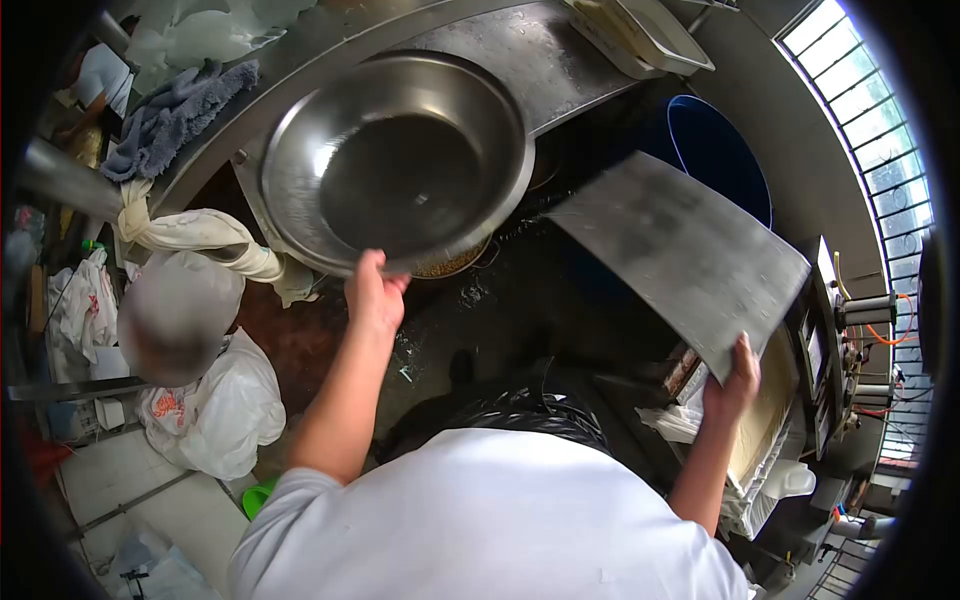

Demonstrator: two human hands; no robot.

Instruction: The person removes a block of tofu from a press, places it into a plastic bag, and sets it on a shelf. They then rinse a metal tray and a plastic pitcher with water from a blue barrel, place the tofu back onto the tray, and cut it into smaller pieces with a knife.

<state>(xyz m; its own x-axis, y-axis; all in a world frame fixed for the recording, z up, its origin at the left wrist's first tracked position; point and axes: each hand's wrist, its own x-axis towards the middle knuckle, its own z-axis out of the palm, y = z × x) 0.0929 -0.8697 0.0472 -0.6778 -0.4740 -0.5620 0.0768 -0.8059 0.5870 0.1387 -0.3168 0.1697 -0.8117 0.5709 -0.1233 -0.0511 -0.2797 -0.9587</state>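
A large round metal basin (400,185) is tilted over the edge of the steel counter, and my left hand (376,295) grips its near rim. On the right, my right hand (735,380) holds a flat grey metal sheet (685,250) by its near corner, with the sheet slanting up and away. Below the basin, partly hidden by it, a pot (455,264) with small yellowish grains shows. The basin and the sheet are apart.
Behind the sheet stands a blue barrel (715,140). Pale trays (650,40) sit on the steel counter (490,55). At left are a grey towel (180,115), a twisted cloth (205,232) and white plastic bags (225,410). Machinery (825,340) stands at right.
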